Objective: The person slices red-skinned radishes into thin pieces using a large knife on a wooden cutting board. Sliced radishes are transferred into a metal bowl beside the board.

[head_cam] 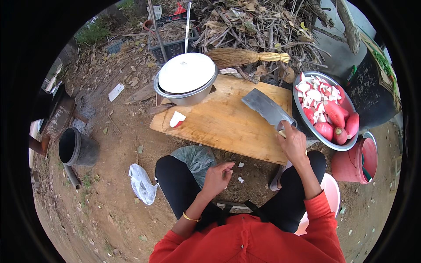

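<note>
My right hand (pixel 293 143) grips the handle of a broad metal cleaver (pixel 264 104) near the right end of a wooden cutting board (pixel 217 121). The blade lies over the board and points away to the left. My left hand (pixel 217 177) hovers above my left knee, short of the board's near edge. Its fingers are loosely bent, and nothing shows in them. One cut chunk of red-skinned radish (pixel 177 119) sits at the board's left end. Right of the board, a metal basin (pixel 297 107) holds cut radish pieces (pixel 314 95) and several whole red radishes (pixel 334 113).
A metal bowl (pixel 200 96) with a white lid (pixel 185 72) rests on the board's far left corner. Behind are a straw broom (pixel 236 57) and piled sticks (pixel 256 29). Buckets stand at left (pixel 87 148) and right (pixel 348 161). Plastic bags (pixel 143 184) lie near my left leg.
</note>
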Demonstrator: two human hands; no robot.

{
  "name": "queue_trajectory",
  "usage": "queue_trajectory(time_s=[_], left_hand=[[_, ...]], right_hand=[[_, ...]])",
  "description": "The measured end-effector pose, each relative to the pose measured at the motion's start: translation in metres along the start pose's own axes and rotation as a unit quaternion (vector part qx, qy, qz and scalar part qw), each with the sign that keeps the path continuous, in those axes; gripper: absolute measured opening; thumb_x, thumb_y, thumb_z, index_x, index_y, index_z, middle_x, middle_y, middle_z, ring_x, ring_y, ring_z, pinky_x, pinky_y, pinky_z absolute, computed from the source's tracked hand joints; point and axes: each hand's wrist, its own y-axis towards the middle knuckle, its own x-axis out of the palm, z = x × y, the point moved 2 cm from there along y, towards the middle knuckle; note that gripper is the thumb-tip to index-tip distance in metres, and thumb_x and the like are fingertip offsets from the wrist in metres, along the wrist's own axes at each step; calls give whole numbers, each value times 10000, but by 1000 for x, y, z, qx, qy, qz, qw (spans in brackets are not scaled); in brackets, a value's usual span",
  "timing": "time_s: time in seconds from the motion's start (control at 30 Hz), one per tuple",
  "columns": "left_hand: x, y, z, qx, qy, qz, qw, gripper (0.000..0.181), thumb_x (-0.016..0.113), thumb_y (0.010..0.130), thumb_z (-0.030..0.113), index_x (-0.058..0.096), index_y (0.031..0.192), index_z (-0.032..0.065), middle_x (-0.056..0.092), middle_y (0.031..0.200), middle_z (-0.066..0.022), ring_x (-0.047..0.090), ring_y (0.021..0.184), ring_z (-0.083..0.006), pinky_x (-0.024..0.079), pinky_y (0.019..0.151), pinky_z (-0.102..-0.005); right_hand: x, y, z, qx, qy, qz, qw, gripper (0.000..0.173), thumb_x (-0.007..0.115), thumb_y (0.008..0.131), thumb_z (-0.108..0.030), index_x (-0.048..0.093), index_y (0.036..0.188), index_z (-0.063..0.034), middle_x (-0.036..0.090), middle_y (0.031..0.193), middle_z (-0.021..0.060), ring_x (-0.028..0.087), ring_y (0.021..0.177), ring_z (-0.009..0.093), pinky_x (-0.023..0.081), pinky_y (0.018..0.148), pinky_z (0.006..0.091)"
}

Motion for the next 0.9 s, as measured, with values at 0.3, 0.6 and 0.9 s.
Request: queue_trajectory(time_s=[0.3,0.6,0.9], left_hand=[[-118,37,-10,15,126,312,942,500,733,809,-16,597,1288,17,621,1184,-161,632,1089,-297,549,850,-365],[-166,108,-56,-18,189,298,935,978,828,695,150,328,1533,90,529,1317,-250,496,1212,-447,374,1052,-565],[-160,116,-73,-46,177,271,945,972,760,700,25,301,1552,114,605,1246,-204,571,1174,-361,488,1004,-457]], right_hand=[[24,19,-21,-20,-89,-11,996,374,827,759,-158,631,1048,-26,640,1028,211,643,919,384,536,788,464],[16,14,-104,-107,134,-15,985,424,792,796,-73,632,1174,34,591,1209,222,597,1086,402,505,934,461],[57,22,-158,-92,278,-75,953,370,754,863,-133,630,1178,16,623,1156,229,635,1011,406,531,900,462]])
